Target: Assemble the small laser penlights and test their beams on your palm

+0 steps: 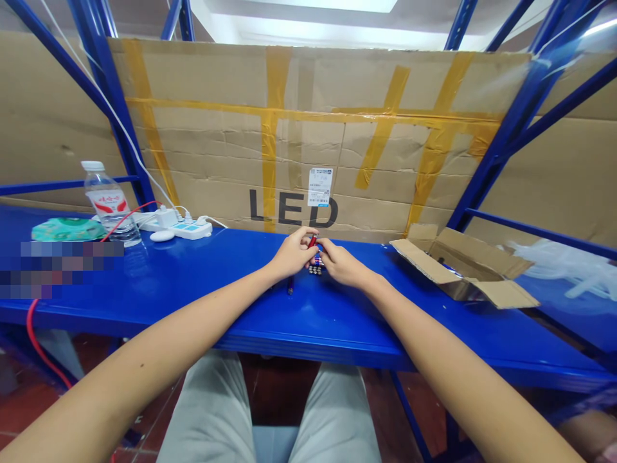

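Observation:
My left hand (294,252) is closed, its thumb and fingers pinching a small shiny red tube (313,240) that tilts upward. Facing it, my right hand (340,262) has its curled fingers at the lower part of the same tube; the fingertips are partly hidden. Directly beneath the fingers lies a tight bunch of small tubes (315,270), several with round metallic ends turned toward me. One dark blue tube (290,286) lies apart on the table below my left hand. What kind of tubes these are is too small to tell.
On the blue table (193,276), an open cardboard box (457,267) stands at the right, near clear plastic wrap (569,263). At the left are a water bottle (110,206), a white power strip (187,226) and a green packet (67,229). Taped cardboard (216,148) closes the back.

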`<state>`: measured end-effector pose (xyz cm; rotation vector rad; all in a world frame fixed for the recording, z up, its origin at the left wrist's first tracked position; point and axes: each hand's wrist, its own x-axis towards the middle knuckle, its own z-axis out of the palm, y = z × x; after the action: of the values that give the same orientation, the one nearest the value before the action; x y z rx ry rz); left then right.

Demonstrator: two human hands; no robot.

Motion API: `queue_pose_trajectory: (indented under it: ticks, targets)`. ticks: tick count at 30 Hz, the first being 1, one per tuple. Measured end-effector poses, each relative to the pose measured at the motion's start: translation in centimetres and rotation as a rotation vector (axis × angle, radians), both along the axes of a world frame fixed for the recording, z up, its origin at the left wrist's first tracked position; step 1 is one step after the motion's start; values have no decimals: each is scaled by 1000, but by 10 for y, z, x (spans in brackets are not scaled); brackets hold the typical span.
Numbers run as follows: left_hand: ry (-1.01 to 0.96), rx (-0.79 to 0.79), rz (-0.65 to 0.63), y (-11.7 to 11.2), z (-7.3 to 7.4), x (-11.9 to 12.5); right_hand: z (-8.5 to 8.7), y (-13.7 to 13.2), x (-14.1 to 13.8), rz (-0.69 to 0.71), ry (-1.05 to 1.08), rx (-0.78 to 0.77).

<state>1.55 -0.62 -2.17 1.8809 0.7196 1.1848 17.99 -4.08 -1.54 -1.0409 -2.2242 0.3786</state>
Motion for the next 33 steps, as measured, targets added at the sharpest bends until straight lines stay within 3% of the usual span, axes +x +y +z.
queue_pose_trajectory:
  ticks: [10,20,25,33]
  targets:
    - [44,-187,-120,-9,4,2,-3,13,9,-268,36,113]
    - [28,-191,-178,-13,4,4,-7,14,7,-206,74,31]
    - [-12,-220,-126,-15,9,4,-7,14,8,-194,120,9]
    - [-21,-125,15,2,11,-5,-6,22,20,-262,127,17]
